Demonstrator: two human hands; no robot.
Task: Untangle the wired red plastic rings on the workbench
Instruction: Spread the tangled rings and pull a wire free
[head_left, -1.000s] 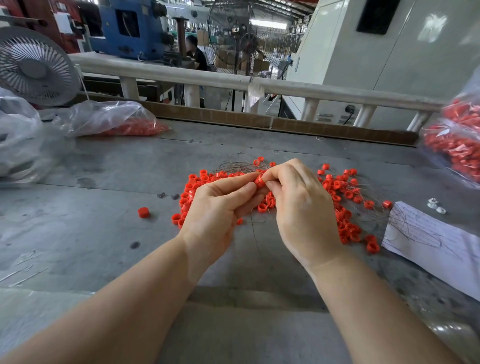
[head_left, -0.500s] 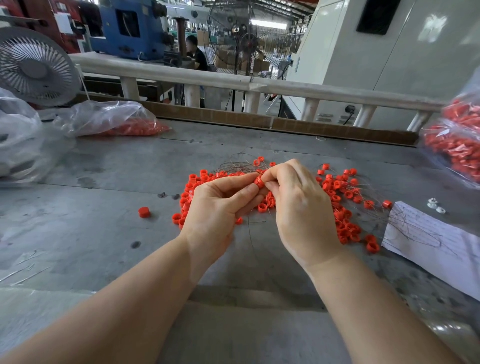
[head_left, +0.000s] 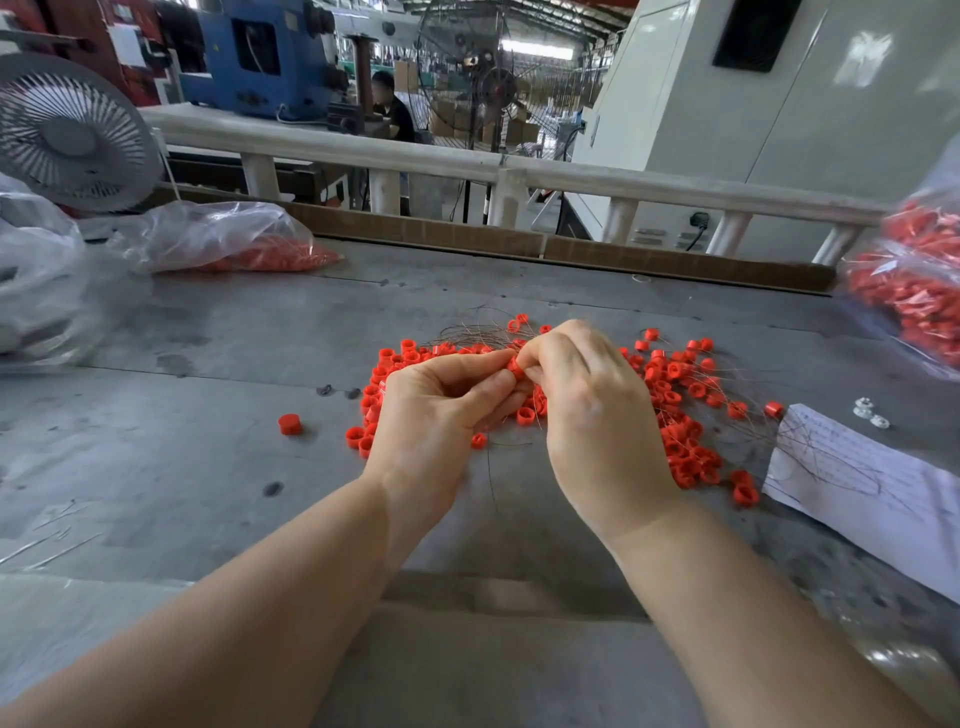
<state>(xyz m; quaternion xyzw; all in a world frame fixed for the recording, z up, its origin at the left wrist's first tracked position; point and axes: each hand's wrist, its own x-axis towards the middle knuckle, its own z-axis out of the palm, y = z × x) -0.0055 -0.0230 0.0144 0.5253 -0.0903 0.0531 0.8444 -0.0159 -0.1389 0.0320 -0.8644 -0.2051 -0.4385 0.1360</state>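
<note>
Head view, looking down on a grey workbench (head_left: 208, 467). Two bare hands meet at the centre, just above a spread of red rings (head_left: 675, 395) strung on thin wires (head_left: 467, 332). The left hand (head_left: 436, 415) has its fingers curled, thumb and fingertips pinching one ring (head_left: 514, 365). The right hand (head_left: 597, 410) closes in from the other side, its thumb and forefinger pinching the same ring, so both grips are narrow and sit on that single piece. Which wire runs through it cannot be made out; the fingers cover it.

The rings in the pile are too many and too crowded to count, and both hands hide the middle of the heap. One ring (head_left: 289, 423) lies alone, well apart to the left of the pile. The wires show as fine dark strands fanning out behind the hands and across a white sheet of paper (head_left: 883, 499) on the right, whose writing is too small to read.

Three small white parts (head_left: 868, 411) sit just beyond the paper. Two clear bags of red pieces are in sight: one (head_left: 228, 244) at the far left, one (head_left: 914, 291) cut off by the right edge. One more clear bag (head_left: 36, 280) is cut off at the left, its contents unclear. One white fan (head_left: 72, 135) stands behind it.
</note>
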